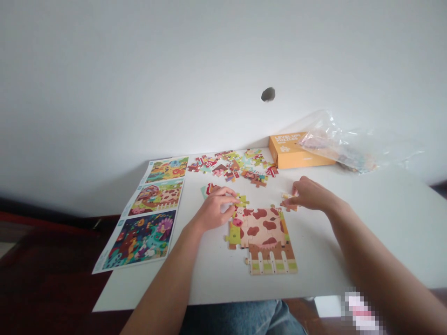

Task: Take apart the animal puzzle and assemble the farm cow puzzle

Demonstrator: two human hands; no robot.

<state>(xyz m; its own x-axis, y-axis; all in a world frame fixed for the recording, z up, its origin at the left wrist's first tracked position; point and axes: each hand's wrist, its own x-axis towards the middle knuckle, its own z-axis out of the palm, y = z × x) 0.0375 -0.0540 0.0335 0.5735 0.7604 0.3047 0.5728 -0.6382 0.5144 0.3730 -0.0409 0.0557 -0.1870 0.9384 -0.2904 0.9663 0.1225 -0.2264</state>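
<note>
A partly joined puzzle (pixel 265 232) lies on the white table, showing a brown-spotted cow above a white fence. At its upper left corner, my left hand (pixel 214 209) has its fingers bent over a green puzzle piece (pixel 243 201), thumb and fingertips closed at its edge. Just off the upper right corner, my right hand (pixel 309 193) is closed, fingertips down on a brown-and-cream puzzle piece (pixel 289 206). Its fingers partly cover that piece. Beside my left hand lies a loose red and teal piece (pixel 208 190), partly hidden by the fingers.
Several loose puzzle pieces (pixel 230 165) are heaped at the back of the table (pixel 366 228). A sheet of three reference pictures (pixel 143 214) lies along the left edge. An orange puzzle box (pixel 303 158) stands at the back right under a clear plastic bag (pixel 363 144). Behind is a white wall.
</note>
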